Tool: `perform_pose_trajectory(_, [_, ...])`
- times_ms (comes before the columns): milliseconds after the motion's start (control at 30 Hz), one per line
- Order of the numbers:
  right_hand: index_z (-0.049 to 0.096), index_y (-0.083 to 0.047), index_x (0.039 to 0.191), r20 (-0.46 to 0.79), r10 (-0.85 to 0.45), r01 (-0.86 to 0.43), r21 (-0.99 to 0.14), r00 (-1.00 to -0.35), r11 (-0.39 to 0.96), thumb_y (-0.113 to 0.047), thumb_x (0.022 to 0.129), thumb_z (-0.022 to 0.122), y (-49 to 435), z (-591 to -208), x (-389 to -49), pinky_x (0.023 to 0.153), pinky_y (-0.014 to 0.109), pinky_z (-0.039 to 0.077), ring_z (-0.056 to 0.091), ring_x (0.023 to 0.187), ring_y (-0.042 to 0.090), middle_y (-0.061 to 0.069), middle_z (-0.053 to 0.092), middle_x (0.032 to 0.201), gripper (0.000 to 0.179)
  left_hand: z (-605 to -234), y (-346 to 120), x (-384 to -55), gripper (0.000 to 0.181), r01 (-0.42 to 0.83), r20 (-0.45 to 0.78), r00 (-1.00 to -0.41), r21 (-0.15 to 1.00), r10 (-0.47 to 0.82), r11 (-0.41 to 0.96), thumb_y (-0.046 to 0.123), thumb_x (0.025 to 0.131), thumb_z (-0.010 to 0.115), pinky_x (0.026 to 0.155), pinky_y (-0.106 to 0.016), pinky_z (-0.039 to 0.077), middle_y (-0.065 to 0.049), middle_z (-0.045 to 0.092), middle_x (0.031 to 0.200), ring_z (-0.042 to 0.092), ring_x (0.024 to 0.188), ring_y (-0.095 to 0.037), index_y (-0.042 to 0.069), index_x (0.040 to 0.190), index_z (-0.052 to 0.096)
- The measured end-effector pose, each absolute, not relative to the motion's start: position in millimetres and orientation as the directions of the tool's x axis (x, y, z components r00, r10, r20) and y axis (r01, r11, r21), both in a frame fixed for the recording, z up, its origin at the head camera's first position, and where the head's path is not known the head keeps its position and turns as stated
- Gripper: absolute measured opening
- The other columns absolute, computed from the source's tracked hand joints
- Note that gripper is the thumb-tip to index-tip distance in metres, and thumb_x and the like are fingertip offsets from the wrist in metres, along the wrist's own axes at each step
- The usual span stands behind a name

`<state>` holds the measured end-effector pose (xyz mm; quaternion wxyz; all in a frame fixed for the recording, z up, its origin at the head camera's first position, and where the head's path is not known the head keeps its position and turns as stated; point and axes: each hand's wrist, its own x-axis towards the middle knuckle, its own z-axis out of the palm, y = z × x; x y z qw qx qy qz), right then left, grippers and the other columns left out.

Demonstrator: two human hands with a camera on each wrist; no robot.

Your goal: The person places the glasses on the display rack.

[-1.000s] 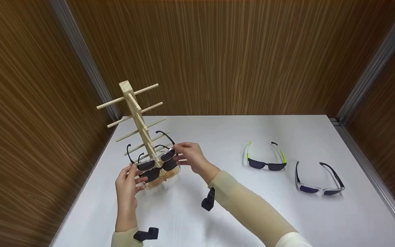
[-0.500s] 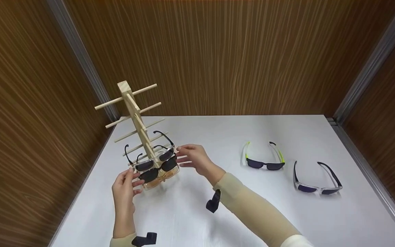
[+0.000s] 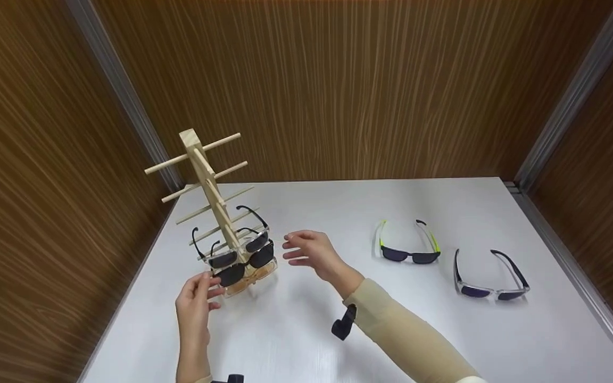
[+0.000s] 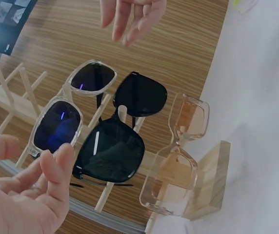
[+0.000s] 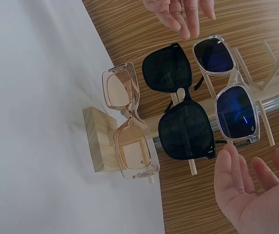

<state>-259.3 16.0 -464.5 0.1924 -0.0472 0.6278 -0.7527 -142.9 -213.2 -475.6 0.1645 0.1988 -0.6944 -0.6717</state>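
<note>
Both the left hand (image 3: 196, 298) and right hand (image 3: 314, 254) have just let go, fingers loosely parted and empty, leaving the clear-framed sunglasses (image 5: 233, 77) perched on the rack (image 3: 210, 186).

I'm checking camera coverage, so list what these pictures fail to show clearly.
Head view: the temples of the amber-lensed, clear-framed glasses, hidden behind the black plastic sunglasses.
Head view: most of the small black wrist camera on the beige left sleeve, cut off by the bottom edge.
Left wrist view: details on the dark rectangular panel, too small and blurred.
</note>
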Motion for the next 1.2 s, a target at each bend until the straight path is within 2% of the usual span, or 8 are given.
perform_pose_trajectory(200, [0.06,0.003,0.112,-0.171,-0.347,0.238,-0.958,-0.922,-0.16,-0.019,0.093,0.058,26.9,-473.0,-253.3,0.076,0.038,0.054,0.066,0.087,0.028,0.02,0.063,0.107,0.029,-481.8,-207.7,-141.2,0.033,-0.04,-0.04,-0.897,0.999,-0.44,-0.008,0.028,0.096,0.053,0.055,-0.024,0.049,-0.011,0.066,0.095,0.065,0.081,-0.024,-0.001,0.11,0.058])
perform_pose_trajectory(500, [0.059,0.002,0.113,-0.184,-0.325,0.257,-0.946,-0.928,-0.196,-0.02,0.093,0.058,48.2,-486.0,-249.3,0.077,0.038,0.053,0.065,0.091,0.03,0.021,0.061,0.11,0.03,-491.9,-196.6,-143.9,0.034,-0.043,-0.061,-0.935,0.997,-0.35,-0.061,0.025,0.095,0.055,0.059,-0.027,0.05,-0.004,0.067,0.091,0.065,0.078,-0.018,-0.004,0.112,0.056])
perform_pose_trajectory(600, [0.059,0.002,0.115,-0.175,-0.311,0.25,-0.943,-0.934,-0.221,-0.021,0.093,0.058,57.6,-490.2,-248.4,0.078,0.038,0.053,0.064,0.093,0.031,0.02,0.062,0.109,0.032,-495.5,-193.0,-145.9,0.033,-0.046,-0.064,-0.943,0.997,-0.327,-0.064,0.023,0.095,0.055,0.06,-0.028,0.051,-0.006,0.067,0.09,0.065,0.078,-0.019,-0.005,0.113,0.056])
perform_pose_trajectory(767, [0.058,0.002,0.116,-0.168,-0.3,0.249,-0.934,-0.939,-0.256,-0.021,0.092,0.059,69.9,-497.4,-246.1,0.079,0.038,0.053,0.064,0.095,0.032,0.021,0.06,0.111,0.033,-503.0,-185.9,-150.0,0.031,-0.035,-0.055,-0.95,0.997,-0.306,-0.069,0.017,0.095,0.055,0.06,-0.028,0.051,-0.016,0.067,0.093,0.065,0.077,-0.022,-0.008,0.112,0.054])
perform_pose_trajectory(933, [0.058,0.002,0.115,-0.185,-0.287,0.263,-0.927,-0.94,-0.266,-0.02,0.092,0.059,78.6,-505.4,-242.8,0.078,0.037,0.053,0.065,0.092,0.03,0.02,0.061,0.109,0.031,-510.7,-177.9,-154.1,0.03,-0.03,-0.049,-0.96,0.997,-0.277,-0.072,0.016,0.095,0.055,0.061,-0.029,0.051,-0.016,0.067,0.092,0.065,0.075,-0.021,-0.01,0.11,0.053])
perform_pose_trajectory(1200, [0.058,0.002,0.114,-0.204,-0.262,0.274,-0.924,-0.943,-0.266,-0.02,0.093,0.058,91.2,-514.2,-237.8,0.078,0.037,0.053,0.065,0.092,0.03,0.019,0.061,0.108,0.031,-519.8,-169.1,-159.2,0.025,-0.064,-0.083,-0.966,0.994,-0.245,-0.088,0.016,0.095,0.055,0.063,-0.031,0.051,-0.014,0.067,0.092,0.065,0.078,-0.024,-0.005,0.108,0.056])
